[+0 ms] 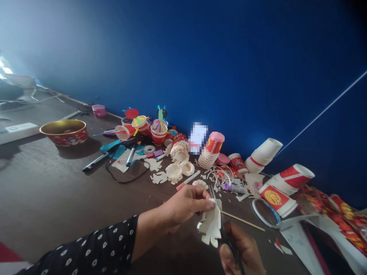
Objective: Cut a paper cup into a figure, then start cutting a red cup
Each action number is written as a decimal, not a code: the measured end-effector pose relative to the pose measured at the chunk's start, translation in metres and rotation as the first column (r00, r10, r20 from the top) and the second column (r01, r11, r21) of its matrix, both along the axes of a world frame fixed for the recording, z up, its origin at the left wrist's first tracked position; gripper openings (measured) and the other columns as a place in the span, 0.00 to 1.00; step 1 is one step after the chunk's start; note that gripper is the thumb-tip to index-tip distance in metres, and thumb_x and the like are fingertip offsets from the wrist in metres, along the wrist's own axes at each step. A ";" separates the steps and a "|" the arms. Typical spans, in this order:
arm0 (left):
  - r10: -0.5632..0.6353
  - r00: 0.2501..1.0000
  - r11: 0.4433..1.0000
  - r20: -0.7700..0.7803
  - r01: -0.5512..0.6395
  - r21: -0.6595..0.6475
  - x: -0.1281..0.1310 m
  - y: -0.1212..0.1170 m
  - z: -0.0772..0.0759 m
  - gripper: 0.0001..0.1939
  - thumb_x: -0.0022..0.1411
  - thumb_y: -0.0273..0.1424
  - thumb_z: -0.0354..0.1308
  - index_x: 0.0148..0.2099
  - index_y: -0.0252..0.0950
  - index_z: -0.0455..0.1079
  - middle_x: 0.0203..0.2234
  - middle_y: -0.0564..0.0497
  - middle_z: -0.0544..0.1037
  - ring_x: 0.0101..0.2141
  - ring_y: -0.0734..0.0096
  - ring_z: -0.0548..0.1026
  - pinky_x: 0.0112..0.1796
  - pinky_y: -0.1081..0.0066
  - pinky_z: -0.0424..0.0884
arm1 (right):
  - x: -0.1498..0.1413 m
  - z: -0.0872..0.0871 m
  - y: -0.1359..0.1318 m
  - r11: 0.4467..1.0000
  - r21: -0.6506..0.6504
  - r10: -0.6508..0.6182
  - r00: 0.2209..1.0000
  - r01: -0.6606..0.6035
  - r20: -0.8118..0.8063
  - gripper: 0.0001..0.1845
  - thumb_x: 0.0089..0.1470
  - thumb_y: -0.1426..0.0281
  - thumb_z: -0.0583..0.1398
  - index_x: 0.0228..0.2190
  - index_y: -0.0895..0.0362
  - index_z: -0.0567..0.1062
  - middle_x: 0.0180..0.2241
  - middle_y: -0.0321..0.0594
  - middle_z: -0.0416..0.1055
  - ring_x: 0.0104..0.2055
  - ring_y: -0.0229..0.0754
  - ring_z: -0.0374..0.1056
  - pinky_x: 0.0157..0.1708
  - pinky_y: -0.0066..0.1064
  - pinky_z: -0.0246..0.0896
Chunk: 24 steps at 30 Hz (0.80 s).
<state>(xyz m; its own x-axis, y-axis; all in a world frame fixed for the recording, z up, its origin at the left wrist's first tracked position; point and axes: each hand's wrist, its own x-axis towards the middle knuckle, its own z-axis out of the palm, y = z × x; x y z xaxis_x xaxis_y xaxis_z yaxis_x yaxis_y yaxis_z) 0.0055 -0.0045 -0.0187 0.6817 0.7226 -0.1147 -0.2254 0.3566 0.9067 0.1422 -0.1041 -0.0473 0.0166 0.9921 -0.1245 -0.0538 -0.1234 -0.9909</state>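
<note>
1. The dark brown worktop runs along a blue wall, with most of the clutter gathered at its far edge.
2. Toward the right corner, a stack of white paper cups leans over, and a red-and-white paper cup lies on its side near it. Red patterned wrapping is heaped beyond them at the right edge.
3. Left along the far edge sits a gold-lined red bowl. Something brownish lies inside it, too dim to make out.
4. The person's left hand, in a dotted black sleeve, has its fingers pressed together on a white paper cut-out, held above the near part of the worktop.
5. The right hand is partly hidden, its fingers closed around black-handled scissors, whose blades reach up along the cut-out.
6. A thin wooden skewer lies just beside the cut-out. Paper scraps litter the stretch between the hands and the scalloped paper baskets.
7. Further back are red paper cups trimmed with coloured strips, black markers, a tape roll and a glue stick.
</note>
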 end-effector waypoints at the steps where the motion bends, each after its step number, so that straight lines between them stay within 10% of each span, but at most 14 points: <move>1: 0.001 1.000 1.000 0.003 -0.001 0.003 0.000 0.000 0.000 0.14 0.40 0.35 0.64 0.23 0.32 0.64 0.15 0.57 0.66 0.18 0.82 0.61 0.24 0.76 0.55 | -0.001 0.000 0.000 1.000 -0.011 -0.008 1.000 0.007 -0.008 0.24 0.35 0.48 0.63 0.23 0.55 0.68 0.11 0.25 0.53 0.10 0.26 0.45 0.07 0.16 0.38; 24: 0.042 0.998 0.999 0.050 -0.041 -0.020 0.003 -0.002 -0.006 0.12 0.43 0.34 0.63 0.25 0.31 0.65 0.17 0.55 0.68 0.18 0.81 0.62 0.24 0.75 0.57 | -0.014 -0.001 -0.006 0.985 0.041 -0.168 0.984 0.166 0.061 0.25 0.35 0.46 0.61 0.24 0.55 0.69 0.11 0.25 0.53 0.10 0.25 0.42 0.07 0.16 0.37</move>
<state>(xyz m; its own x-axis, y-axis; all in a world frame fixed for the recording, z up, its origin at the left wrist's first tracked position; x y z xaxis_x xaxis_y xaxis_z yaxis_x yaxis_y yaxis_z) 0.0088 -0.0065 -0.0250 0.6564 0.7484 -0.0949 -0.2857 0.3630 0.8869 0.1281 -0.1105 -0.0481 0.1891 0.9784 -0.0829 -0.0071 -0.0830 -0.9965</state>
